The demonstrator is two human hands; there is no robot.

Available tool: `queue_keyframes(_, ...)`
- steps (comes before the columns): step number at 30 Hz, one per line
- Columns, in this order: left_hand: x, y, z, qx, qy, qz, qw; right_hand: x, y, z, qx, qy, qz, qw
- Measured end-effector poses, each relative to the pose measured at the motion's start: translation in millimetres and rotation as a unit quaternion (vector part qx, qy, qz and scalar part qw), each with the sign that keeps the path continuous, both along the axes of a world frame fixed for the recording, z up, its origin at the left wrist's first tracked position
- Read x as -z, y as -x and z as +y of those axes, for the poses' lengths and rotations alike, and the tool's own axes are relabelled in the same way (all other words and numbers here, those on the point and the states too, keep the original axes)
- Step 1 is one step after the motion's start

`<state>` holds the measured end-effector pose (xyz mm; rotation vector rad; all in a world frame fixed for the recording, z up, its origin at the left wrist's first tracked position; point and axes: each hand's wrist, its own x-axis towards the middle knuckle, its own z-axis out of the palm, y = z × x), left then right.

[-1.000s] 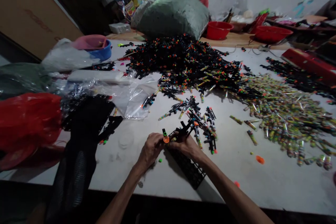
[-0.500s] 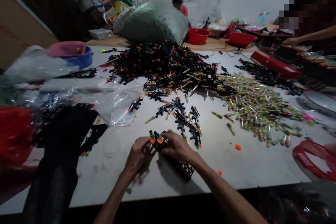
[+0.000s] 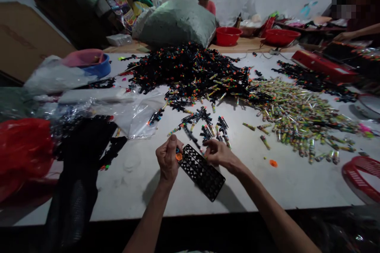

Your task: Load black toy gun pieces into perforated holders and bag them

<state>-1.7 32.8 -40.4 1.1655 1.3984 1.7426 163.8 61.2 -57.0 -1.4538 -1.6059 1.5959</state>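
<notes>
My left hand [image 3: 169, 158] is closed, thumb up, at the upper left end of a black plastic tray [image 3: 204, 176] full of holes. Beside its fingers shows an orange cup-shaped piece [image 3: 179, 156] with a blue bit above it. Above the tray's far edge, my right hand [image 3: 221, 156] has its fingers closed at the end of a thin dark toy gun [image 3: 192, 136], which is smeared by motion. Several small black toy guns [image 3: 223, 127] with coloured tips lie on the white table just beyond.
A big heap of black toy guns [image 3: 178, 67] fills the table's middle. Small wrapped tubes [image 3: 299, 116] lie heaped at right. Clear plastic bags [image 3: 133, 116] and a red bag [image 3: 23, 158] are at left. A red basket [image 3: 356, 174] stands right; two other people are beyond.
The tray has come up and its perforated face now shows. My left hand has closed into a fist at its end. My right hand has shifted right, to the tray's far side.
</notes>
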Motion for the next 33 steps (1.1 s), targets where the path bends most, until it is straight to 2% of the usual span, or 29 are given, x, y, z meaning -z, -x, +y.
queue_keyframes(2, 3.8, -1, 1, -0.012, -0.002, -0.003, 1.000, 3.9, 13, -12, -0.015, 0.099, 0.124, 0.987)
queue_keyframes(5, 3.9, -4, 1, -0.015, 0.000, -0.001, 1.000, 9.4, 26, -22, -0.017, 0.157, 0.190, 0.969)
queue_keyframes(12, -0.8, -2, 1, 0.013, 0.017, -0.006, 1.000, 21.1, 34, -24, -0.049, 0.102, 0.114, 0.987)
queue_keyframes(16, -2.5, 1, 1, 0.031, 0.021, -0.021, 0.999, 25.8, 43, -19, -0.014, 0.042, 0.114, 0.993)
queue_keyframes(18, -2.8, 1, 0, 0.035, 0.022, -0.027, 0.999, 27.2, 48, -15, -0.026, -0.031, 0.069, 0.997)
queue_keyframes(20, -2.6, 1, -1, 0.038, 0.023, -0.031, 0.999, 26.3, 52, -14, -0.074, -0.121, -0.026, 0.990)
queue_keyframes(22, -2.2, 0, -2, 0.032, 0.021, -0.034, 0.999, 23.0, 59, -17, -0.128, -0.199, -0.145, 0.961)
queue_keyframes(24, -2.2, -1, -1, 0.019, 0.012, -0.037, 0.999, 18.7, 66, -22, -0.159, -0.245, -0.242, 0.925)
queue_keyframes(26, -3.1, -1, 0, 0.008, 0.005, -0.043, 0.999, 15.0, 69, -26, -0.171, -0.259, -0.289, 0.906)
queue_keyframes(29, -6.1, 1, -3, 0.025, 0.014, -0.050, 0.998, 10.1, 57, -25, -0.182, -0.251, -0.292, 0.905)
queue_keyframes(31, -8.6, 3, -6, 0.048, 0.024, -0.052, 0.997, 5.9, 39, -16, -0.138, -0.247, -0.321, 0.904)
queue_keyframes(33, -10.9, 6, -9, 0.059, 0.024, -0.059, 0.996, 1.4, 20, -5, -0.088, -0.216, -0.400, 0.887)
